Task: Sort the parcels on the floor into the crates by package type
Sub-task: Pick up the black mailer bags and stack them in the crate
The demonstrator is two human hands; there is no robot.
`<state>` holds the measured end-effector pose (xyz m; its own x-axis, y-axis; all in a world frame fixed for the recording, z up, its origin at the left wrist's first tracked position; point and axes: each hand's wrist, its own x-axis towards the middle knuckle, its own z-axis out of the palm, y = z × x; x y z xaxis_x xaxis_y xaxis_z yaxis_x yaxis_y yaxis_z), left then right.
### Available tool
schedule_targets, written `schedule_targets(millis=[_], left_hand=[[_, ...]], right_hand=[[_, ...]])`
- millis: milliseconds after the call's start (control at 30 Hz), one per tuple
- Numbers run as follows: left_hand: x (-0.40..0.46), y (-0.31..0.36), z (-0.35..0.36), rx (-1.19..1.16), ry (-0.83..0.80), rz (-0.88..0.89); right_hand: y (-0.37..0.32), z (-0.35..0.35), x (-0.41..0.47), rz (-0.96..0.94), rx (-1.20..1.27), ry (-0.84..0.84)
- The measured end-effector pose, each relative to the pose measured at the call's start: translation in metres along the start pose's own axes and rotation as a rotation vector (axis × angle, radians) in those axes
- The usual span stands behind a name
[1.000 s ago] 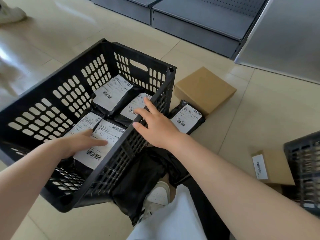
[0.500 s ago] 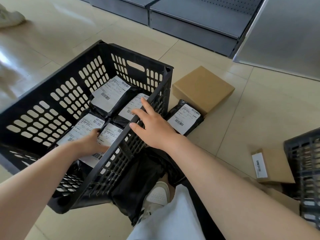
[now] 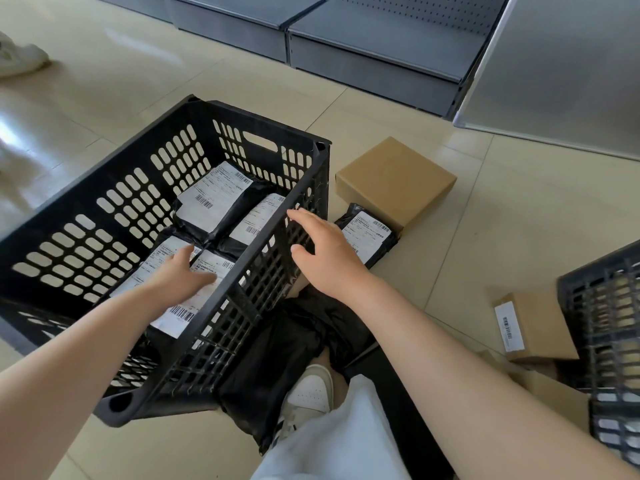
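4 black poly mailers with white labels sit in the black perforated plastic crate (image 3: 104, 244). Left hand (image 3: 180, 275) lies flat, fingers straight, on the near mailer (image 3: 180, 306). Right hand (image 3: 325, 254) hovers open outside the crate wall. Left on floor: black labelled poly mailer (image 3: 372, 233), brown cardboard box (image 3: 394, 181), small labelled cardboard box (image 3: 533, 327) beside the second black crate (image 3: 609, 306).

The right hand (image 3: 325, 252) has lifted off the black crate's (image 3: 304, 206) rim toward the floor parcel (image 3: 369, 233), while the left hand (image 3: 180, 275) has slid farther in.

A shop or stockroom: grey pegboard shelving (image 3: 363, 39), tiled floor (image 3: 519, 220), crates (image 3: 104, 188) of labelled parcels (image 3: 214, 199).
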<state>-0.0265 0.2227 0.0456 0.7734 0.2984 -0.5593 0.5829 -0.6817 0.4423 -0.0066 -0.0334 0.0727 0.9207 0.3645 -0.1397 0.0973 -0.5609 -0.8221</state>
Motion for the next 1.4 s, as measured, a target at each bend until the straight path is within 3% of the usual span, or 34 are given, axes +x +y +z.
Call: schedule_targets(millis=[367, 533, 633, 767, 933, 1067, 1200, 1400], left_hand=[[-0.039, 0.111, -0.016, -0.207, 0.196, 0.413], [-0.054, 0.15, 0.022, -0.008, 0.256, 0.668], [-0.044, 0.153, 0.058, 0.093, 0.182, 0.757], [-0.018, 0.125, 0.116, 0.135, -0.009, 0.651], [0.014, 0.065, 0.175, 0.117, -0.231, 0.322], [0.018, 0.035, 0.206, 0.067, -0.243, 0.251], [0.01, 0.02, 0.226, 0.032, -0.208, 0.264], [0.003, 0.004, 0.243, 0.205, -0.101, 0.325]], right_hand=[[0.049, -0.034, -0.013, 0.292, 0.212, 0.149], [0.082, -0.035, -0.023, 0.459, 0.297, 0.157], [0.105, -0.028, -0.03, 0.528, 0.309, 0.136], [0.139, -0.015, -0.048, 0.668, 0.236, 0.123], [0.18, 0.002, -0.075, 0.738, 0.185, 0.087], [0.202, 0.009, -0.089, 0.78, 0.043, 0.09], [0.219, 0.023, -0.106, 0.877, 0.051, 0.139], [0.22, 0.054, -0.123, 0.863, 0.129, 0.308]])
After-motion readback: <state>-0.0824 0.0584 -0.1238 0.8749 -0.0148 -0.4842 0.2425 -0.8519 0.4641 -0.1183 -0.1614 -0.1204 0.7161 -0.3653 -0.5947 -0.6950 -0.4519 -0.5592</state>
